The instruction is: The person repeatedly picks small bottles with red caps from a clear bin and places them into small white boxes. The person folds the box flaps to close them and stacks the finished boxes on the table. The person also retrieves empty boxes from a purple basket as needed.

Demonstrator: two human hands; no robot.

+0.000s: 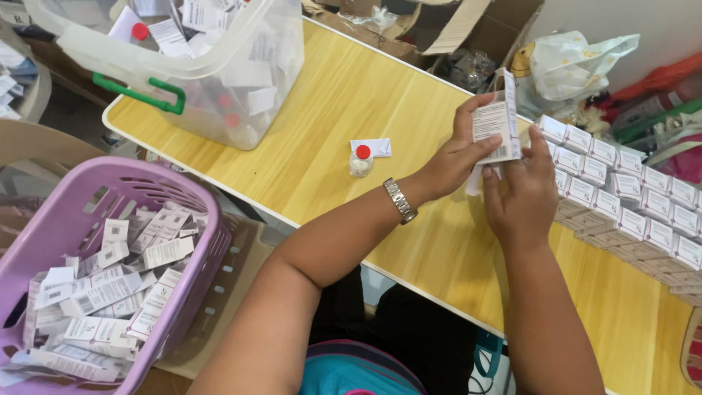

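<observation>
My left hand (pixel 457 157) and my right hand (pixel 523 190) together hold a small white printed carton (pixel 496 126) upright above the yellow wooden table (pixel 344 110). The left fingers wrap its upper left edge. The right fingers grip its lower right side, with a folded white paper (pixel 474 181) tucked under the carton. A metal watch (pixel 401 200) sits on my left wrist. A small glass vial with a red cap (pixel 361 160) stands on the table left of my hands, beside a small white leaflet (pixel 373 147).
Rows of closed white cartons (pixel 629 197) are stacked at the table's right. A clear plastic bin with a green handle (pixel 197 66) holds vials and leaflets at the back left. A purple basket (pixel 110 271) of flat white cartons stands lower left. Cardboard boxes and bags lie behind.
</observation>
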